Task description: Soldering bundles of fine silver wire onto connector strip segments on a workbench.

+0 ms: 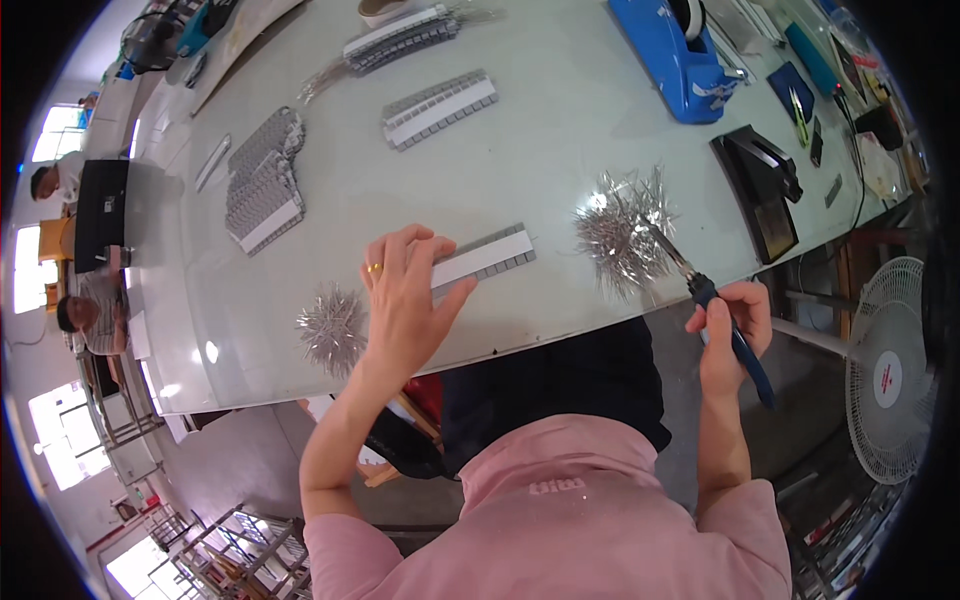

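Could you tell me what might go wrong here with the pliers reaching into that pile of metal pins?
1. The pile of metal pins lies close to the table edge; the blue-handled pliers in the right hand could flick some off.
2. The left hand only rests on one end of the grey strip, so it might slide.

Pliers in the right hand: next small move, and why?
Probably carry the pliers from the pin pile toward the grey strip. Their tip sits in the pile, and the left hand already steadies the strip's near end.
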Demonstrator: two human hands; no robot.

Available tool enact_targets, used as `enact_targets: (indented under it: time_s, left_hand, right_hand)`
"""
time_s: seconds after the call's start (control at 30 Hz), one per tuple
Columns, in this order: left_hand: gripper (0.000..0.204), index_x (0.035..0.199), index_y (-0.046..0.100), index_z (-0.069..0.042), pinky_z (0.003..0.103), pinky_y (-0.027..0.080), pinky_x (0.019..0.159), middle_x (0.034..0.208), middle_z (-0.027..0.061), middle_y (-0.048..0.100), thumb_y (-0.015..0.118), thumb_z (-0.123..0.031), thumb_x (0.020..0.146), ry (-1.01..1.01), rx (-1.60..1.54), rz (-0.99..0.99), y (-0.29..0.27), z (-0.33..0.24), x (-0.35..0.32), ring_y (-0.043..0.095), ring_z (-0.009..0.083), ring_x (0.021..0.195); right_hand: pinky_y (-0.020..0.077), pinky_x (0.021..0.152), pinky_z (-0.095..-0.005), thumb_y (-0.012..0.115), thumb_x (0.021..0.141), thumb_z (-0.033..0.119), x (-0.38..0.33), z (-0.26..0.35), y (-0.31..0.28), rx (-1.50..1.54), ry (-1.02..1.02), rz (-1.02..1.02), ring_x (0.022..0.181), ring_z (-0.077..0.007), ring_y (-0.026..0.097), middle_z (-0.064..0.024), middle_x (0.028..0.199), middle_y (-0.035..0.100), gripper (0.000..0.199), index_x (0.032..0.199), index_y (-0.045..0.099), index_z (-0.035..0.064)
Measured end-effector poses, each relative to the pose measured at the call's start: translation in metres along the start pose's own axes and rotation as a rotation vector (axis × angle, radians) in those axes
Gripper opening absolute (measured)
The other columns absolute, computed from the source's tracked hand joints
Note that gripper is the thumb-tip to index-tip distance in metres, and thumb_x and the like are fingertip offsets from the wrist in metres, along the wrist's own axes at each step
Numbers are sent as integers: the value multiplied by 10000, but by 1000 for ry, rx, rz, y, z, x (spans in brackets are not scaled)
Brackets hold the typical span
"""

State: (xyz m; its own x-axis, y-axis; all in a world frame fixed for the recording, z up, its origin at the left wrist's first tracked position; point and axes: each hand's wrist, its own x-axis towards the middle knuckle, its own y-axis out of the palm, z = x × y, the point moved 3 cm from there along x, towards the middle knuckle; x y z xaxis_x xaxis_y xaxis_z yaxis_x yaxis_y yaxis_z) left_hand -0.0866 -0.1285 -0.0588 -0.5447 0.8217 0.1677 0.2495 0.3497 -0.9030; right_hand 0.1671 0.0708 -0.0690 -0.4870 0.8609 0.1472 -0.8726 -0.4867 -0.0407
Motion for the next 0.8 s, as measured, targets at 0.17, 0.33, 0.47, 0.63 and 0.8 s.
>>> enact_targets:
  time_s: [0.17, 0.33, 0.47, 0.63, 0.8]
  left_hand:
    - [474, 1210, 579, -132, 451, 337, 984, 1256, 80, 517, 730, -168, 762, 190, -14, 3, 25, -59, -32, 469, 297, 1184]
    - [609, 1304, 532, -81, 504, 299, 1075, 1377, 103, 482, 725, -312, 774, 319, 25, 88, 63, -114, -26, 431, 260, 1305]
    - [624, 1293, 532, -59, 515, 291, 1080, 1375, 99, 483, 720, -344, 771, 335, -15, 141, 71, -116, -18, 426, 258, 1313]
    - [621, 1282, 545, -52, 504, 267, 1103, 1349, 94, 503, 675, -412, 793, 490, 91, 185, 60, -90, 7, 409, 248, 1323]
    - [607, 1296, 533, -97, 537, 270, 1091, 1365, 82, 501, 730, -301, 759, 487, 101, 202, 36, -76, 22, 427, 251, 1310]
  right_hand:
    - [493, 706, -241, 571, 895, 0, 3, -2, 18, 31, -33, 84, 784, -142, 639, -90, 928, 582, 228, 1093, 461, 18]
    - [490, 815, -274, 535, 901, -31, 30, -10, 59, 179, -94, 226, 958, -167, 626, -95, 1005, 579, 280, 1152, 425, 24]
    - [474, 765, -236, 547, 922, 18, 47, -22, 80, 327, 126, 400, 928, -115, 607, -75, 985, 586, 251, 1149, 444, 50]
    - [459, 768, -225, 563, 932, 48, 58, -31, 85, 312, 152, 364, 903, -97, 594, -59, 1006, 572, 252, 1159, 452, 43]
    - [474, 795, -232, 586, 939, 78, 61, -32, 82, 357, 74, 63, 913, -120, 606, -53, 1017, 557, 238, 1143, 475, 31]
